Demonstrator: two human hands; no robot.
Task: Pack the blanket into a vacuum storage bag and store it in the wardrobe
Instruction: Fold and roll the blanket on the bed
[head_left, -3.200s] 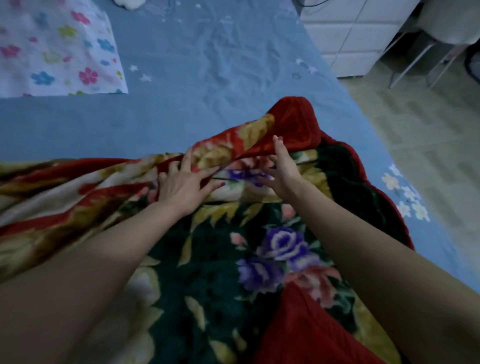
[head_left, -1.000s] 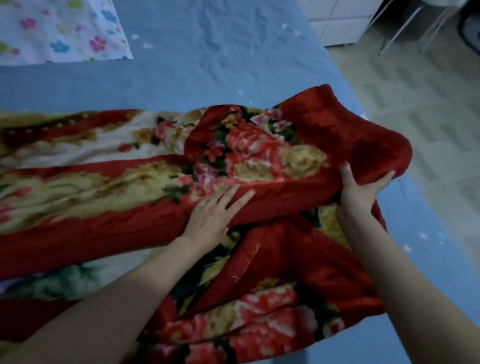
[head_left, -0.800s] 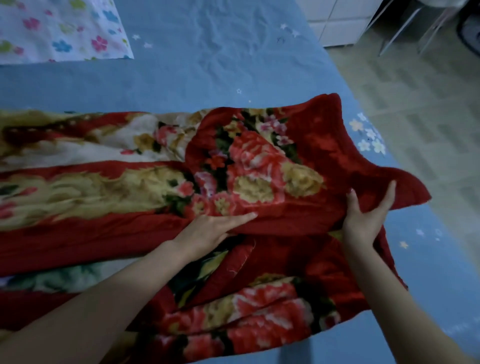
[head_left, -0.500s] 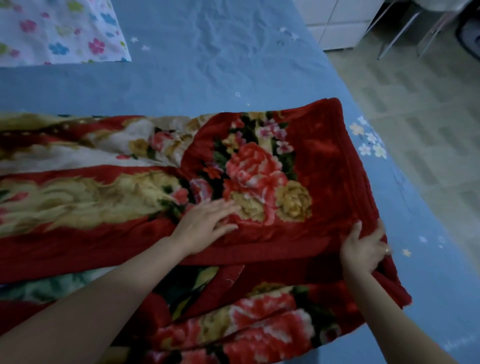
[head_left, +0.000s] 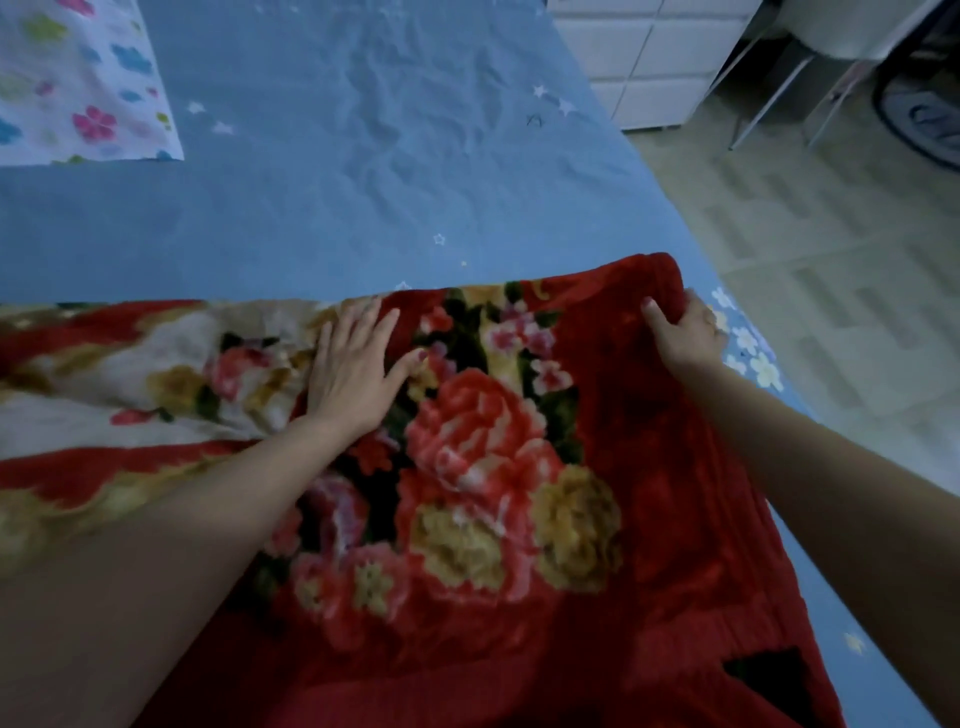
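Fingers (head_left: 363, 322) of the left hand (head_left: 353, 374) lie straight and a little spread, flat on top of the blanket (head_left: 483, 447), with the thumb stretched out to the right toward the big pink-red flower in the print. The palm presses down near the blanket's far edge, where the cream and gold part of the pattern meets the red part. The right hand (head_left: 683, 332) sits at the blanket's far right corner: its thumb lies on top of the red plush and its other fingers curl round the edge and under it, so the corner is pinched between thumb and fingers.

The blanket lies on the bed (head_left: 363, 171), on the near part of the blue sheet, folded into a broad band. Its long axis runs left to right across the view, with the left end passing out of the picture and the right end stopping close to the bed's right side. The far edge is fairly straight, and the gripped corner rises slightly above it. At the lower right a dark patch shows in the red plush; what it is cannot be told.

Beyond the blanket the sheet is creased and dotted with small white stars. A white flowered cloth (head_left: 78, 78) lies at the far left of the bed, well apart from the blanket. Off the right side are a tiled floor (head_left: 831, 260), a white drawer unit (head_left: 639, 62) and the thin metal legs of a chair (head_left: 763, 93)
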